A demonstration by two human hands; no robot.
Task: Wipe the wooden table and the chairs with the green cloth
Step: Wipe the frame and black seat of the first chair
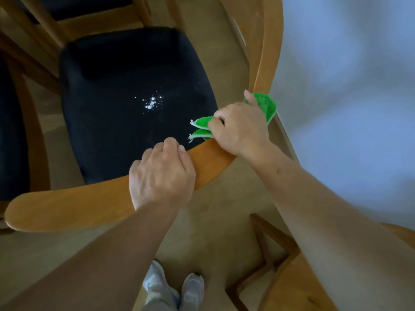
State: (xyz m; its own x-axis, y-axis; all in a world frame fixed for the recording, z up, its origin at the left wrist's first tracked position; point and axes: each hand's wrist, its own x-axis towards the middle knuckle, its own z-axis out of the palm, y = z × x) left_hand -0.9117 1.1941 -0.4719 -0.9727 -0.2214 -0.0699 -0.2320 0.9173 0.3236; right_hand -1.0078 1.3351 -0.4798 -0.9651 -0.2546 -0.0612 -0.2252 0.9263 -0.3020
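I look straight down on a wooden chair whose curved top rail crosses the lower middle of the view. My left hand grips this rail, fingers curled over its far edge. My right hand holds the green cloth, bunched and wrapped round the rail's right end where it meets a second curved wooden rail. Two corners of the cloth stick out to the left of the fingers. The chair's black padded seat carries a cluster of small white specks near its middle.
More wooden chair frames with dark seats stand at the top left and left edge. Another wooden piece lies at the lower right. A pale wall fills the right side. My two shoes stand on the beige floor.
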